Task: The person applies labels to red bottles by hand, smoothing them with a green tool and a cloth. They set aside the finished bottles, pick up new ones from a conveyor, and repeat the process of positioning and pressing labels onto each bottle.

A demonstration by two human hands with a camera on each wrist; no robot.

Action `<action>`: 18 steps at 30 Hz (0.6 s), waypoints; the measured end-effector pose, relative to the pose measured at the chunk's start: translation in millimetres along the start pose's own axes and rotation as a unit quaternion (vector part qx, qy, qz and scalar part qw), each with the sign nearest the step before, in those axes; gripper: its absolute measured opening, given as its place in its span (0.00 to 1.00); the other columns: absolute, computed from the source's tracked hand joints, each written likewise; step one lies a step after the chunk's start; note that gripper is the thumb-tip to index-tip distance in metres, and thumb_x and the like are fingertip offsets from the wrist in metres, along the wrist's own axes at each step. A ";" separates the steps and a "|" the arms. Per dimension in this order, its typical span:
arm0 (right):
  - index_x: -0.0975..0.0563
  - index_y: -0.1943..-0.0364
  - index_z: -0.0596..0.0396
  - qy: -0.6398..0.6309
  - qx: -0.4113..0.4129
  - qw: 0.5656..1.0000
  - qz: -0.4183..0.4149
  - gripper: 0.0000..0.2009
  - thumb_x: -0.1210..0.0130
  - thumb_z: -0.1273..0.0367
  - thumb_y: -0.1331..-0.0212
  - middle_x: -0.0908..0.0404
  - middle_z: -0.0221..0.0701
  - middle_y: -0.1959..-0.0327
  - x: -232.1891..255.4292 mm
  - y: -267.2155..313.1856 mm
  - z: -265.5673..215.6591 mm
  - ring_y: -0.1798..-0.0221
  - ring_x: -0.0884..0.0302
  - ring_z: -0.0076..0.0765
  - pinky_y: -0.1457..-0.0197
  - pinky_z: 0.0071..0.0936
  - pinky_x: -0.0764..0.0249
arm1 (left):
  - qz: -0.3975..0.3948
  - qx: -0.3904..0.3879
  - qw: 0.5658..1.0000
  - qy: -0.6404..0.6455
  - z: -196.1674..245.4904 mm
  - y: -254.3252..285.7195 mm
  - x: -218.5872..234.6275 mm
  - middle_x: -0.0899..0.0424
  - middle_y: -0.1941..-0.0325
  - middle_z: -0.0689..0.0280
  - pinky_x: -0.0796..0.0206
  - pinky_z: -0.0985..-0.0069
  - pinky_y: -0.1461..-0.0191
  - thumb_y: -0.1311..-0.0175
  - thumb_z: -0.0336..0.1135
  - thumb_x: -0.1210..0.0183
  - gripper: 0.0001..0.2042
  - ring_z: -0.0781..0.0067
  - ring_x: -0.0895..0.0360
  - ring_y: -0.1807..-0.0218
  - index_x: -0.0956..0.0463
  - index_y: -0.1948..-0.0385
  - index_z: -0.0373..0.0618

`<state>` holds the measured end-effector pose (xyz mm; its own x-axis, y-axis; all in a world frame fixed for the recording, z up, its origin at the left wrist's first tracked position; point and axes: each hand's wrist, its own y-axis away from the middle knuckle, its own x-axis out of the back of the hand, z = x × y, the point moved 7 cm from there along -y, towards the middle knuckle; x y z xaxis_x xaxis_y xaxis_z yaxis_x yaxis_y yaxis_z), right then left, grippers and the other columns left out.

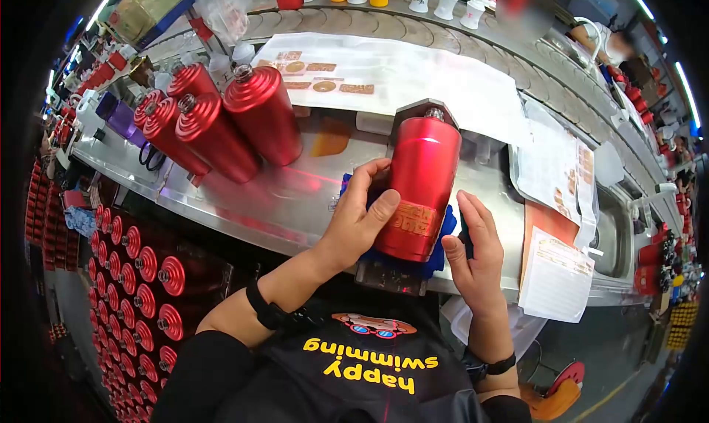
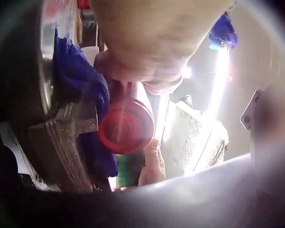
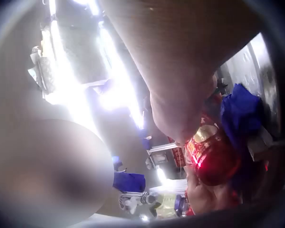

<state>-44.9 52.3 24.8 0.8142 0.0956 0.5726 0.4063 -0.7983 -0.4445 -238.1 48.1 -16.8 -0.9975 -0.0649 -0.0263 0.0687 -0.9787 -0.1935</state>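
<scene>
A shiny red metal bottle (image 1: 425,168) lies with its neck pointing away and its base toward me, over a bunched blue cloth (image 1: 437,259). Gold decals with characters sit on its upper face near the base. My left hand (image 1: 358,220) holds the bottle's left side, thumb on top beside the decal. In the left wrist view the round red base (image 2: 125,130) faces the camera. To the right of the bottle, my right hand (image 1: 478,257) has its fingers extended and spread. The right wrist view shows a gold decal (image 3: 205,134) on the bottle.
Several red bottles (image 1: 262,116) stand at the left of the steel bench. A white sheet with gold decals (image 1: 358,88) lies behind, and another decal sheet (image 1: 554,172) rests at the right near paper (image 1: 557,279) and a sink (image 1: 614,231). Many red bottles (image 1: 171,275) fill the lower left.
</scene>
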 end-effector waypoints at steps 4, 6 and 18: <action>0.30 0.36 0.60 -0.016 0.001 0.999 -0.027 0.26 0.41 0.62 0.35 0.32 0.50 0.36 -10.0 0.3 0.2 0.37 0.28 0.51 0.40 0.36 0.27 | -0.012 -0.016 0.994 -0.109 5.0 1.5 -4.4 0.36 0.34 0.47 0.47 0.65 0.27 0.30 0.50 0.43 0.34 0.58 0.38 0.30 0.46 0.34 0.33; 0.31 0.36 0.60 -0.014 0.004 0.999 -0.034 0.27 0.41 0.62 0.35 0.33 0.50 0.35 -13.2 0.4 -0.2 0.35 0.30 0.53 0.36 0.38 0.29 | -0.021 -0.019 0.995 -0.096 3.1 0.9 -4.1 0.37 0.33 0.48 0.48 0.65 0.27 0.30 0.49 0.43 0.34 0.59 0.39 0.30 0.47 0.34 0.33; 0.32 0.35 0.61 -0.003 0.026 1.000 -0.010 0.28 0.41 0.62 0.35 0.33 0.50 0.35 -16.4 -0.7 -0.8 0.34 0.31 0.55 0.35 0.40 0.31 | 0.012 -0.068 0.992 -0.104 13.1 9.0 3.0 0.34 0.34 0.49 0.51 0.60 0.26 0.31 0.46 0.43 0.32 0.52 0.38 0.31 0.43 0.34 0.35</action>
<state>-58.8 50.9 16.2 0.8081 0.1140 0.5779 0.4433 -0.7638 -0.4692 -240.6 36.5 -5.8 -0.9756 -0.1405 0.1686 0.0793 -0.9420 -0.3262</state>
